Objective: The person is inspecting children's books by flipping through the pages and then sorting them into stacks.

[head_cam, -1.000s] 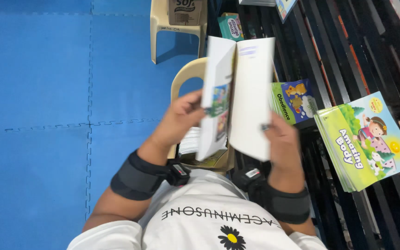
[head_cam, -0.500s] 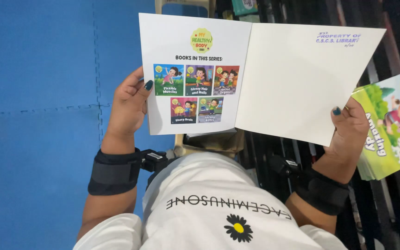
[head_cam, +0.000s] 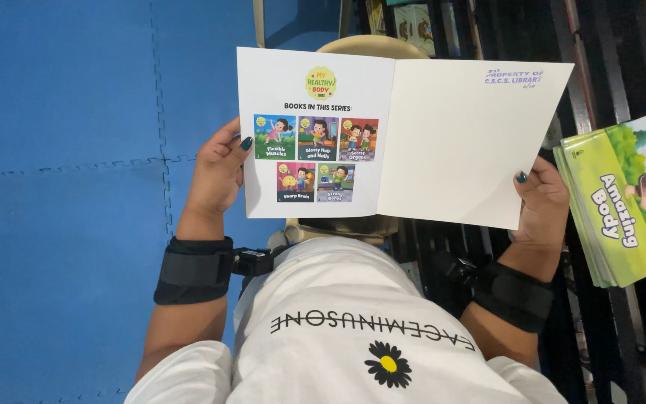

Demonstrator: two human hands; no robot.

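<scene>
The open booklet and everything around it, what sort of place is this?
Probably a children's library or reading corner: the open booklet held by both hands, a stack of green picture books on dark shelving, and blue foam floor mats.

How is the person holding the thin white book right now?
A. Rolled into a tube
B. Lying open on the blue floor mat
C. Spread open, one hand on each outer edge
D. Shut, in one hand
C: the open book is held up flat, the left hand gripping its left edge and the right hand its right edge.

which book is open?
The white-paged book, held spread between left hand and right hand. The green books stacked at right are all closed.
</scene>
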